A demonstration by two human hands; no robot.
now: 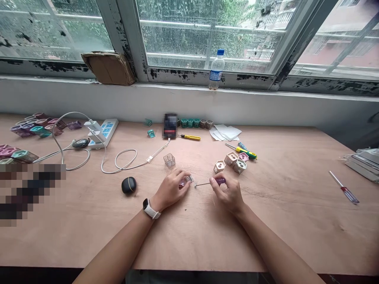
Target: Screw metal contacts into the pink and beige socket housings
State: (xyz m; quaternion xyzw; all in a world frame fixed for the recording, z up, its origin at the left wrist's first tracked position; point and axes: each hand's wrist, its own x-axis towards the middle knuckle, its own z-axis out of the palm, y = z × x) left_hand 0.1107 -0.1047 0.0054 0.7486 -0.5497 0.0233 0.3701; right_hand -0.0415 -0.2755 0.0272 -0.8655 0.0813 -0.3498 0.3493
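My left hand [171,188], with a white watch on the wrist, is closed on a small clear plastic part [188,180] held against the table. My right hand [227,193] grips a purple-handled screwdriver [219,181] whose metal tip points left at that part. Both hands rest on the plywood table [266,232] near its middle. A clear plastic cube shell [169,160] stands just behind my left hand. Three beige socket cubes [231,162] sit behind my right hand.
A black oval case [129,184] lies left of my hands. White power strip [102,133] with cables, coloured cubes [35,127] at far left, yellow screwdriver [191,137], green-yellow screwdriver [245,151], red screwdriver [345,188] at right. A water bottle [216,69] stands on the sill.
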